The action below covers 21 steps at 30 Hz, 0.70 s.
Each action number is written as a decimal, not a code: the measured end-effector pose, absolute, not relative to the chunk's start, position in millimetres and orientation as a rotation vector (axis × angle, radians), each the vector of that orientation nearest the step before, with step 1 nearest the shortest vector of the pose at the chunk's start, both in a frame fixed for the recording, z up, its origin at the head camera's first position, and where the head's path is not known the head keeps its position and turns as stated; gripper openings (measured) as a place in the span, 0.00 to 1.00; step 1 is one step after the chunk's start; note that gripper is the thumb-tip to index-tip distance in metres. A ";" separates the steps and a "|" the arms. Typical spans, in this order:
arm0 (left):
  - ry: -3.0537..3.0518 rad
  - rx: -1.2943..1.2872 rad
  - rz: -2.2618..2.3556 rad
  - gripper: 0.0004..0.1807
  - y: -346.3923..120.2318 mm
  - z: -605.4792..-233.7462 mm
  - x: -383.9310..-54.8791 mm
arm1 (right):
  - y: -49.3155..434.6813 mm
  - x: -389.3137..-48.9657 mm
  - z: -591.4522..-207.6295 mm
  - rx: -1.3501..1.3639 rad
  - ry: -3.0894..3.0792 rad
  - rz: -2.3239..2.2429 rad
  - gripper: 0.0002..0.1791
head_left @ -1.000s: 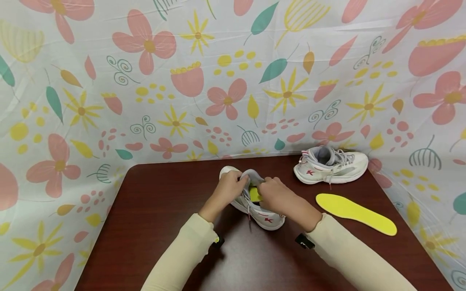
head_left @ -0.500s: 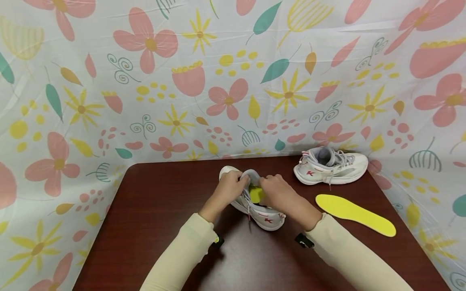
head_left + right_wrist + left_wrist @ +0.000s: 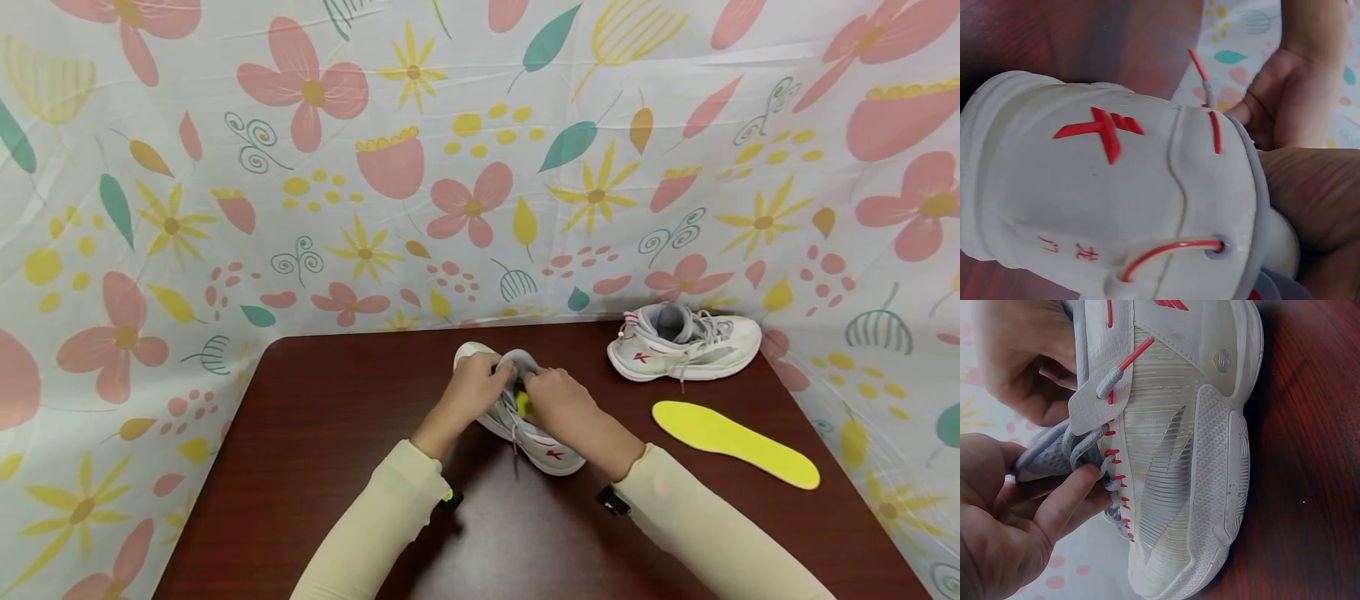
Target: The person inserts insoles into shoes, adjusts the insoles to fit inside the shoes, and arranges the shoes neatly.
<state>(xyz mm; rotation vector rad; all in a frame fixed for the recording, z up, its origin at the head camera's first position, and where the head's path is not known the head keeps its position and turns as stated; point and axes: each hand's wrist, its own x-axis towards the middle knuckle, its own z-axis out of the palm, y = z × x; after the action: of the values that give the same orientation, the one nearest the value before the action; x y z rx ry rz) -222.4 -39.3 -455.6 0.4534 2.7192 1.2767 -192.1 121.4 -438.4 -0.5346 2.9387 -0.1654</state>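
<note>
A white high-top sneaker [image 3: 542, 452] with red marks stands on the table, toe pointing away to the left. My left hand [image 3: 472, 388] grips its grey tongue [image 3: 1047, 455], thumb and fingers beside the laces [image 3: 1085, 447] in the left wrist view. My right hand [image 3: 564, 403] reaches into the shoe's opening from the heel side. A strip of yellow insole [image 3: 523, 406] shows inside, next to that hand. The right fingertips are hidden in the shoe, so their hold on the insole cannot be seen. In the right wrist view, the heel [image 3: 1116, 181] covers most of the frame.
A second white sneaker [image 3: 686, 346] stands at the back right of the dark red table [image 3: 337, 400]. In front of it lies a flat yellow insole [image 3: 735, 442]. A flower-patterned cloth [image 3: 450, 275] hangs behind the table and along its sides.
My right hand has shifted left and lower over the shoe's opening, and less of the yellow insole inside shows. The left hand has kept its hold on the tongue.
</note>
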 end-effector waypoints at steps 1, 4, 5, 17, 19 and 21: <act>2.718 0.461 1.282 0.26 -39.3 -455.5 -222.3 | 122.1 -191.4 -437.1 -0.560 2.944 -0.162 0.11; 2.707 0.470 1.300 0.25 -39.4 -455.8 -221.5 | 125.0 -189.3 -433.7 -0.640 2.942 -0.177 0.07; 2.704 0.469 1.304 0.26 -39.6 -455.7 -221.1 | 125.6 -188.0 -431.6 -0.662 2.937 -0.184 0.07; 2.689 0.467 1.324 0.26 -41.9 -456.5 -221.6 | 137.3 -178.8 -424.2 -0.718 2.965 -0.329 0.07; 2.688 0.464 1.330 0.26 -41.7 -456.6 -221.4 | 141.5 -177.6 -423.0 -0.681 2.977 -0.365 0.09; 2.692 0.459 1.337 0.27 -41.2 -456.6 -221.1 | 147.1 -177.3 -422.0 -0.625 3.000 -0.380 0.11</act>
<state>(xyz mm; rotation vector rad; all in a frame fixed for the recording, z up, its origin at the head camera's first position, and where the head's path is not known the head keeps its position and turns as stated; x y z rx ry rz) -221.1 -41.2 -456.6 0.4592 2.6920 1.3365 -177.3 147.1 -422.0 -0.6254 3.0001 -0.3798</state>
